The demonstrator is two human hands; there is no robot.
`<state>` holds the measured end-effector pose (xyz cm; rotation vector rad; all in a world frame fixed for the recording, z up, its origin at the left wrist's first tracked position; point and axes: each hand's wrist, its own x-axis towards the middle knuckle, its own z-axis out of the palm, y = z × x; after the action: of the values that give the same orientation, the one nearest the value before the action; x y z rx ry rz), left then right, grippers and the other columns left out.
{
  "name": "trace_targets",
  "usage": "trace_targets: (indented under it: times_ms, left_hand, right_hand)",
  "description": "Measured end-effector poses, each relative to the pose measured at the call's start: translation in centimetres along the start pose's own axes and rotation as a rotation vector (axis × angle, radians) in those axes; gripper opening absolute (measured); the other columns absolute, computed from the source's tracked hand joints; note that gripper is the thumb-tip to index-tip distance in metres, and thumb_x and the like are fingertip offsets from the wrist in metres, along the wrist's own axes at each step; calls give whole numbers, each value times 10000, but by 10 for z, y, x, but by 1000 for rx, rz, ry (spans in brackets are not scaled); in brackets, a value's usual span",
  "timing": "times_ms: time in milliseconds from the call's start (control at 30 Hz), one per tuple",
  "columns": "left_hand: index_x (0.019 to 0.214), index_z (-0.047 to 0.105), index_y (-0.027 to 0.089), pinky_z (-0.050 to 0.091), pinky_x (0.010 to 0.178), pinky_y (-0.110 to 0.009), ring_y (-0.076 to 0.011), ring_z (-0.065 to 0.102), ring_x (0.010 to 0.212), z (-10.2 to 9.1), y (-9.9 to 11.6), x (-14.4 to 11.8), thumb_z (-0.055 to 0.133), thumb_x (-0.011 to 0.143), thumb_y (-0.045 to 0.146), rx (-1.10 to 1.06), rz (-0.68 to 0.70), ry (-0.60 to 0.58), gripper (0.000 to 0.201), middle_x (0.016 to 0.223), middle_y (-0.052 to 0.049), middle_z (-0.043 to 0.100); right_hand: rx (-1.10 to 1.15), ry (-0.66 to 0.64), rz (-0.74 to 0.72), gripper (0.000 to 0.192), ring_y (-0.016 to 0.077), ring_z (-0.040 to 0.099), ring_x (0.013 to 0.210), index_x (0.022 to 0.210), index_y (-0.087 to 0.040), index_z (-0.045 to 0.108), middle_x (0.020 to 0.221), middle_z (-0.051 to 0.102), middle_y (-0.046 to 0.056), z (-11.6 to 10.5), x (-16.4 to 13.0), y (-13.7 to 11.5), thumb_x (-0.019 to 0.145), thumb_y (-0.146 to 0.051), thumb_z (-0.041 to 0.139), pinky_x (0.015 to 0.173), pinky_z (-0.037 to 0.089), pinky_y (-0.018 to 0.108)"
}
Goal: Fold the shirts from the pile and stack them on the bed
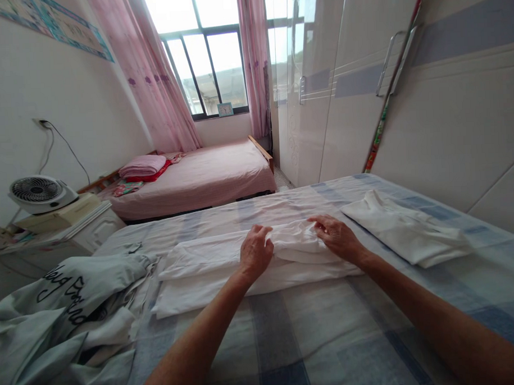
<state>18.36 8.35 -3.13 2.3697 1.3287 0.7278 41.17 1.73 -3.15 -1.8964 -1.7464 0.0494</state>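
A soft, creased white garment (226,266), folded into a long flat strip, is laid across the checked blue bedsheet (329,336) and is pinched at its bunched middle by the left hand (256,252) and right hand (338,236), fingers curled closed on cloth.

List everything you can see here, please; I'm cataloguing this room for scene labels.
white garment: 1, white, partly folded, middle of near bed
folded white garment: 1, white, right on near bed
pale printed clothes: heap, grey-green with black lettering, left on near bed
near bed: 1, blue-and-white checked sheet, foreground
far bed: 1, pink cover, under window
pillows: stack, pink over red, head of far bed
fan: 1, white, on left nightstand
wardrobe: 1, white and grey, right wall
curtains: 2, pink, beside window
left hand: 1, fingers on white garment
right hand: 1, fingers pinching white garment
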Motion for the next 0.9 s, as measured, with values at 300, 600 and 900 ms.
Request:
trace_targets:
  times_ms: [300,600,900]
  left_hand:
    - [868,654,192,466,882,-330,-180,566,937,14,11,16,509,780,48,-159,468,109,222,947,-52,631]
    - [1216,549,179,440,948,-362,-219,537,1058,23,13,-18,488,887,250,45,616,-141,342,1153,-94,604]
    - [1064,642,205,445,923,-311,-184,577,1010,15,27,-4,357,921,166,117,416,-145,321,1074,-72,649]
  right_hand:
    - [43,-200,-240,144,302,419,1256,871,-252,706,1328,525,90,13,43,13,779,-258,596,961,356,542]
    - [213,-186,-159,199,144,595,732,816,-181,641,774,667,12,17,53,10,817,-310,490,689,426,248]
    - [81,-39,-68,220,185,599,874,920,-175,644,912,684,66,9,56,-3,837,-265,461,810,425,308]
